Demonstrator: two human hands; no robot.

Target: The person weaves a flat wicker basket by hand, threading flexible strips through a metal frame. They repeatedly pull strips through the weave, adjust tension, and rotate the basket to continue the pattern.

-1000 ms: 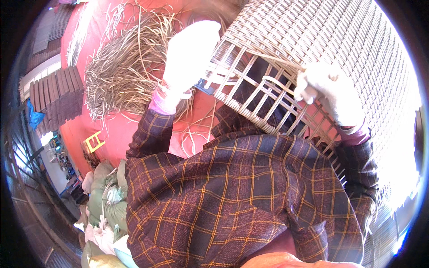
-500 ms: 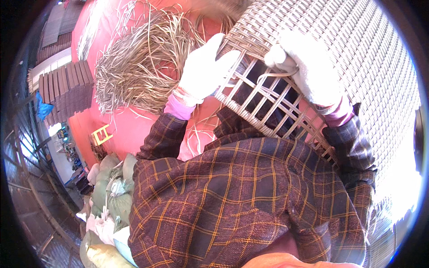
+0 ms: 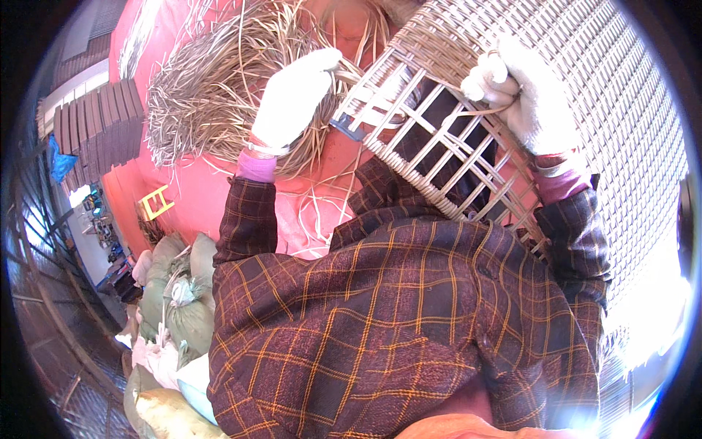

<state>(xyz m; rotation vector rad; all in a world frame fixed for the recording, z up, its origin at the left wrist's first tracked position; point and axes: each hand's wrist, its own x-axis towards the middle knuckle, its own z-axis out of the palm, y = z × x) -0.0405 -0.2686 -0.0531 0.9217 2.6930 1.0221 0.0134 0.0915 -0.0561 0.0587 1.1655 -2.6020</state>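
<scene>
A large woven wicker panel (image 3: pixel 607 95), seemingly part of a wicker piece, leans across the right side. Its near-left part is an open lattice (image 3: pixel 439 157) of pale strips. My right hand (image 3: pixel 537 102), in a white glove, has its fingers curled at the lattice's upper edge around a wicker strip (image 3: pixel 468 114), which loops out to the left. My left hand (image 3: pixel 292 102), also gloved, is off the lattice with its fingers pressed together, near a heap of loose wicker strips (image 3: pixel 212 95). Glare hides what its fingertips hold. A dark cap (image 3: pixel 347 129) shows at the lattice's left corner.
Under the strips lies a red-pink covered surface (image 3: pixel 292 208). To the left are stacked brown panels (image 3: pixel 102 128), a yellow frame-like piece (image 3: pixel 155 203) and tied green sacks (image 3: pixel 191 311). My plaid garment fills the lower middle.
My left hand has left the lattice's corner and moved left, its fingers coming together. My right hand keeps hold of the strip, and the wicker has shifted slightly right in view.
</scene>
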